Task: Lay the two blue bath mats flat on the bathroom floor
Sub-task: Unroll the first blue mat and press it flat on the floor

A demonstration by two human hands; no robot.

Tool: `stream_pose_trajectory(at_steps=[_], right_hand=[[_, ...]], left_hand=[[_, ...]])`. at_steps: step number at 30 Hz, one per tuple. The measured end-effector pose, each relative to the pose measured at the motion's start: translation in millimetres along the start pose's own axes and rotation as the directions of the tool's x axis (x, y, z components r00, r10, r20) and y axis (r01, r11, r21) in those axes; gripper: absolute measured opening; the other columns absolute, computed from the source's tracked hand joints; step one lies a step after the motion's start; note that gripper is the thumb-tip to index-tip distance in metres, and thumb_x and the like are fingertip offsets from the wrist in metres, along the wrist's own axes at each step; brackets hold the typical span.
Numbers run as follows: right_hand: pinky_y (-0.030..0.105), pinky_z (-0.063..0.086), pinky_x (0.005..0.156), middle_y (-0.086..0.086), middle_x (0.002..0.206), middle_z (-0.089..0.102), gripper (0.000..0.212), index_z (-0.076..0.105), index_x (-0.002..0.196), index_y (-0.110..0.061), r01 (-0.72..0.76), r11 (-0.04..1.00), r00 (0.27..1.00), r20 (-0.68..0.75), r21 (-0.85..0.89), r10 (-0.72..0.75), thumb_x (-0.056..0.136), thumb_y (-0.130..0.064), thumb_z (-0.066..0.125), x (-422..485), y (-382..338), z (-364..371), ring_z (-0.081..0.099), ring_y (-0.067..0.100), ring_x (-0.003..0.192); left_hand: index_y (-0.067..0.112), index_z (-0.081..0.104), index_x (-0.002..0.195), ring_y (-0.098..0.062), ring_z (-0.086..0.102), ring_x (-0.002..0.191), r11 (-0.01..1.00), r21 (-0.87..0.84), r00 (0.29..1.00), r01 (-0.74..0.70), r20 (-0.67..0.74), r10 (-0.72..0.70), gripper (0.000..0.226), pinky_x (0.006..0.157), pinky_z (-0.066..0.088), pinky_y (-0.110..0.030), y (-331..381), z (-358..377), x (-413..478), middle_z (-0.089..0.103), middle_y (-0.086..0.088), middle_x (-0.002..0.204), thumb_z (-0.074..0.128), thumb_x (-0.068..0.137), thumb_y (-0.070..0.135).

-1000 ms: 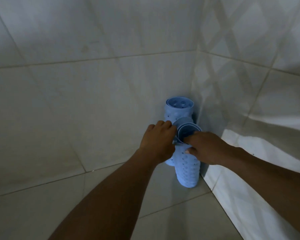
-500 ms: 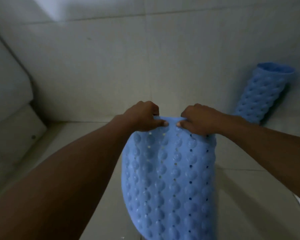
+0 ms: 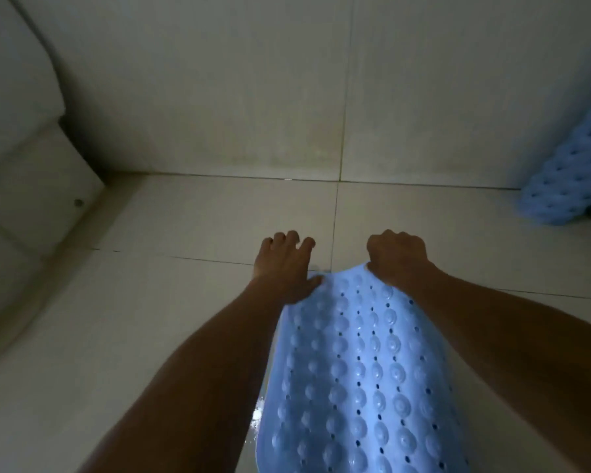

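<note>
First mat half down | my right hand gripped its edge, left hand splayed | second mat lay rolled

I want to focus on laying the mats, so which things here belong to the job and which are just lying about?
Job: unrolled blue bubbled rubber bath mat, its far edge gripped by the right hand; left hand, fingers spread at its corner; rolled blue rubber bath mat at far right; pale tiled floor.
Lying about: white rounded fixture at left; pale tiled wall.
</note>
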State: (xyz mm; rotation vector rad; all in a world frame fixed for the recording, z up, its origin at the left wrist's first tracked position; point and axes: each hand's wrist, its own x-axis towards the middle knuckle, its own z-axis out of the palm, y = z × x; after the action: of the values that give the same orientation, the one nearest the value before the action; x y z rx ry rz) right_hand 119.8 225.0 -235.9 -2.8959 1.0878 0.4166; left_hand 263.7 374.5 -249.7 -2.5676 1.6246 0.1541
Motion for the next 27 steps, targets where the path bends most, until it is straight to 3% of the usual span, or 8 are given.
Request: stream_pose_trajectory(at_steps=[5,8,12,14,18,20,23,27], right_hand=[[0.048,0.036,0.1,0.011,0.125,0.059,0.05,0.059,0.121,-0.02,-0.173,0.978,0.984,-0.021,0.114,0.176,0.092,-0.06,0.052,23,26,35,0.049,0.034,0.121],[0.054,0.038,0.099,0.018,0.13,0.051,0.054,0.056,0.125,-0.013,-0.316,0.892,0.908,-0.171,0.322,0.383,0.091,-0.055,0.054,11,34,61,0.044,0.041,0.123],[0.055,0.033,0.107,0.022,0.135,0.048,0.076,0.052,0.13,-0.005,-0.673,0.479,0.663,0.173,0.564,0.728,0.088,-0.069,0.05,-23,35,82,0.044,0.044,0.129],[0.054,0.032,0.111,0.022,0.138,0.05,0.088,0.05,0.133,-0.006,-0.724,0.409,0.645,0.336,0.555,0.686,0.082,-0.077,0.051,-39,29,87,0.046,0.044,0.13],[0.056,0.037,0.11,0.016,0.139,0.054,0.1,0.04,0.137,-0.009,-0.622,0.511,0.775,0.371,0.594,0.512,0.066,-0.074,0.066,-45,14,81,0.051,0.041,0.128],[0.053,0.046,0.104,0.014,0.136,0.058,0.111,0.043,0.138,-0.007,-0.591,0.396,0.793,0.418,0.702,0.442,0.052,-0.071,0.073,-43,9,73,0.059,0.037,0.121],[0.034,0.059,0.073,0.01,0.109,0.075,0.065,0.068,0.115,-0.008,-0.538,0.16,0.837,0.502,0.827,0.217,0.067,-0.047,0.085,-46,9,65,0.074,0.025,0.089],[0.027,0.057,0.059,0.008,0.093,0.079,0.042,0.075,0.103,-0.009,-0.516,0.121,0.855,0.504,0.848,0.119,0.072,-0.034,0.088,-54,17,63,0.077,0.024,0.077]], left_hand=[[0.037,0.013,0.16,-0.034,0.009,0.155,0.981,-0.175,0.954,-0.081,0.27,0.127,0.088,0.122,0.015,-0.054,43,74,-32,0.005,-0.006,0.17,0.036,0.088,0.082],[0.045,-0.006,0.159,-0.032,-0.021,0.154,0.973,-0.232,0.896,-0.015,0.429,0.116,0.093,0.123,-0.001,-0.06,56,106,-44,-0.024,0.003,0.168,0.036,0.086,0.085],[0.049,-0.014,0.156,-0.031,-0.021,0.154,0.99,-0.133,0.928,-0.046,0.361,0.091,0.088,0.124,0.003,-0.056,32,119,-45,-0.028,0.007,0.166,0.036,0.09,0.079],[0.049,-0.013,0.156,-0.032,-0.019,0.155,0.995,-0.098,0.93,-0.019,0.364,0.053,0.087,0.125,0.004,-0.054,15,118,-45,-0.025,0.006,0.167,0.035,0.09,0.079],[0.041,0.001,0.16,-0.034,-0.012,0.156,0.998,-0.035,0.933,0.046,0.359,-0.03,0.078,0.125,-0.001,-0.052,-1,107,-51,-0.015,-0.002,0.17,0.03,0.095,0.073],[0.03,0.005,0.162,-0.033,-0.012,0.156,0.995,-0.058,0.942,0.08,0.33,-0.057,0.074,0.125,-0.004,-0.054,8,101,-54,-0.015,-0.006,0.17,0.021,0.1,0.067],[0.029,-0.003,0.162,-0.029,-0.014,0.156,0.981,-0.173,0.938,0.09,0.346,-0.025,0.072,0.124,-0.004,-0.058,36,97,-56,-0.02,-0.001,0.169,0.016,0.102,0.064],[0.043,-0.017,0.157,-0.035,-0.025,0.152,0.952,-0.25,0.9,0.18,0.433,-0.056,0.071,0.121,-0.003,-0.065,63,109,-59,-0.026,0.006,0.166,0.016,0.099,0.069]])
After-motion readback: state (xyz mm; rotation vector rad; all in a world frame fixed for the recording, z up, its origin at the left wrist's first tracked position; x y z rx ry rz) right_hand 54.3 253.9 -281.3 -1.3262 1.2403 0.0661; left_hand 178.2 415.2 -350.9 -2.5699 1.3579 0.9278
